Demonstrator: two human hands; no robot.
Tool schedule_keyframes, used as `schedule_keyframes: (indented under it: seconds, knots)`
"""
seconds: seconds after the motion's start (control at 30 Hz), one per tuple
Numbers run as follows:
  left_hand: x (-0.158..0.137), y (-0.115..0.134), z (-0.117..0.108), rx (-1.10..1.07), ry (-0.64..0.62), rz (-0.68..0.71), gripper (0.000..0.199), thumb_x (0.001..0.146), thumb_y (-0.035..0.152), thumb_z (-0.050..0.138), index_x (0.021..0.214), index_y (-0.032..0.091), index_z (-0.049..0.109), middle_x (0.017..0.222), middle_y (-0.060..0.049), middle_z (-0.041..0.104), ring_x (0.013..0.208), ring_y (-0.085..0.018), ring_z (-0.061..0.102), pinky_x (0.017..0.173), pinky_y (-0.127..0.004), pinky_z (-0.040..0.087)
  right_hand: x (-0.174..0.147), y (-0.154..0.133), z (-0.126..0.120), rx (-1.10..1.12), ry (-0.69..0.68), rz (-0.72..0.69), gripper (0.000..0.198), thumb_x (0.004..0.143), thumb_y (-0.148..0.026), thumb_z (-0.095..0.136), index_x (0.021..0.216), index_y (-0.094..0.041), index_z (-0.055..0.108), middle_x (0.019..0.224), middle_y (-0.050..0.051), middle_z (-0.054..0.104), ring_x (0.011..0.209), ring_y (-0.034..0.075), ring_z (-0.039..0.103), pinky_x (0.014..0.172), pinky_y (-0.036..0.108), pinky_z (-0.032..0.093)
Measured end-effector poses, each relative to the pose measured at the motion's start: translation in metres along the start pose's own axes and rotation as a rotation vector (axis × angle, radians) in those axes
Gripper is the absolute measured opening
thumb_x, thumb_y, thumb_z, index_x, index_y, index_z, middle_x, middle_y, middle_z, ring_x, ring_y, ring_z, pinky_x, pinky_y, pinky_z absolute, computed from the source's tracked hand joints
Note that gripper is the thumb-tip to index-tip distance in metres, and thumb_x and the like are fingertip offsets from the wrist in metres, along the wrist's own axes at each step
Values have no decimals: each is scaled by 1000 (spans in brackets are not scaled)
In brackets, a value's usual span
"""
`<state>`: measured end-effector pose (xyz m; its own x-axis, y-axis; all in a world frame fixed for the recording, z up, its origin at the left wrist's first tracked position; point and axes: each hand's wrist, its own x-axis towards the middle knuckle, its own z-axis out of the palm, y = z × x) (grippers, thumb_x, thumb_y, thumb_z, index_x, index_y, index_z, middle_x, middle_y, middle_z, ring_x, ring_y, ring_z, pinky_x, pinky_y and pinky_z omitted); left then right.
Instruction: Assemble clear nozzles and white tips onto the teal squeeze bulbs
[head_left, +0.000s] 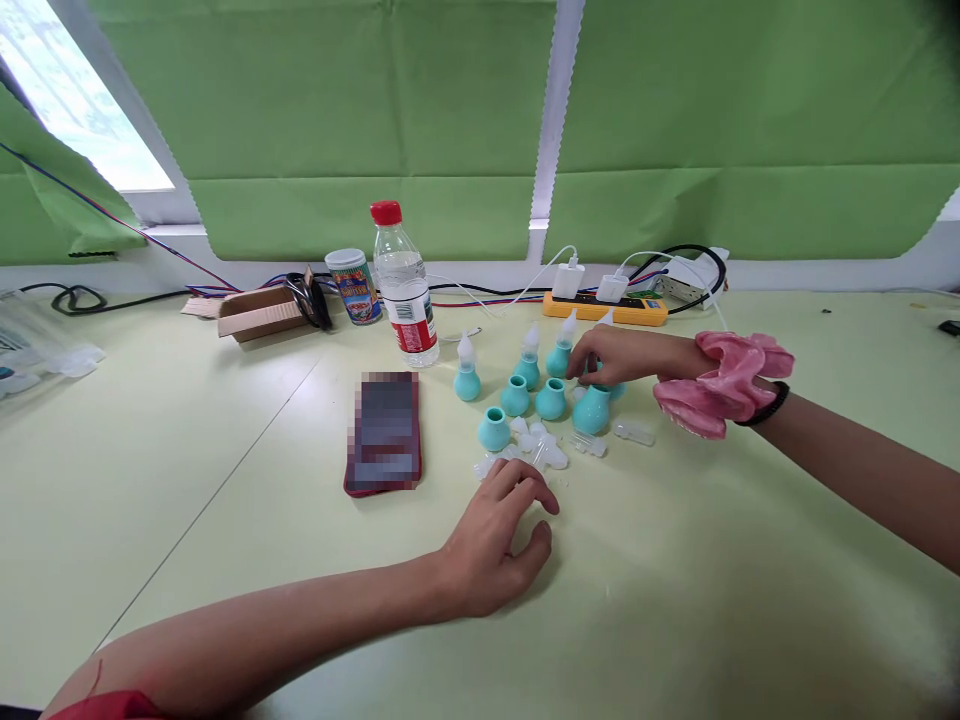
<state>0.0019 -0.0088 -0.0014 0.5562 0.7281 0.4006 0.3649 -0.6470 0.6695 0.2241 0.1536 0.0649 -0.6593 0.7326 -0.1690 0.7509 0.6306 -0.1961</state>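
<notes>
My left hand [502,540] rests on the table, fingers loosely bent and apart, holding nothing. Its fingertips are nearest to a pile of small translucent white plastic pieces [551,452]. My right hand [619,355] reaches over a group of turquoise squeeze bulbs, fingers curled down; anything between them is hidden. Beside its fingertips stands a bulb with a clear pointed tip [559,358]. Two more tipped bulbs [466,382] [527,372] stand upright to the left. Several open-necked bulbs [494,430] stand in front. Clear tubes [634,432] lie right of the pile.
A phone [386,430] lies left of the bulbs. Behind it stand a water bottle [407,290], a printed canister [354,288] and an open cardboard box [262,312]. An orange power strip [604,309] with chargers and cables runs along the wall. A plastic bag [45,345] lies far left.
</notes>
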Motion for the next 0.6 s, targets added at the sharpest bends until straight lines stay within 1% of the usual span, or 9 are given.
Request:
schedule_keyframes:
  seconds: [0.1, 0.23, 0.3, 0.4, 0.5, 0.6]
  knots:
    - [0, 0, 0, 8, 8, 6, 19, 67, 7, 43, 81, 18, 47, 87, -6, 50, 84, -18, 45, 74, -33, 42, 3, 5, 1, 15, -16, 16, 28, 66, -22, 53, 88, -15, 68, 79, 5, 68, 65, 16, 61, 58, 24, 46]
    - [-1, 1, -1, 18, 2, 17, 18, 67, 7, 42, 81, 18, 48, 87, -7, 50, 84, -19, 45, 74, -33, 43, 2, 2, 4, 21, -13, 18, 31, 70, -30, 52, 92, -14, 66, 77, 6, 67, 63, 16, 59, 56, 24, 43]
    - [-1, 1, 0, 27, -8, 21, 18, 68, 7, 43, 81, 17, 48, 88, -7, 50, 84, -19, 45, 74, -33, 43, 0, -3, 4, 27, -17, -6, 30, 74, -33, 48, 89, -14, 66, 76, 5, 66, 61, 15, 58, 54, 24, 42]
    - [-1, 1, 0, 36, -12, 23, 18, 68, 7, 43, 81, 17, 48, 88, -7, 50, 84, -19, 45, 74, -34, 43, -3, -9, 5, 19, -41, -46, 30, 78, -35, 43, 78, -15, 65, 71, 3, 64, 58, 14, 54, 53, 24, 40]
    - [-2, 0, 1, 40, -7, 23, 18, 68, 7, 42, 81, 18, 49, 88, -7, 50, 84, -19, 45, 73, -34, 43, -4, -12, 6, 11, -65, -51, 34, 81, -38, 39, 71, -15, 63, 67, 2, 61, 54, 12, 51, 51, 24, 39]
    - [-2, 0, 1, 47, -12, 22, 17, 68, 8, 43, 81, 18, 49, 88, -7, 50, 83, -19, 45, 73, -34, 43, -4, -12, 8, 1, -78, -48, 37, 82, -39, 36, 67, -16, 61, 64, 1, 60, 52, 12, 49, 49, 24, 38]
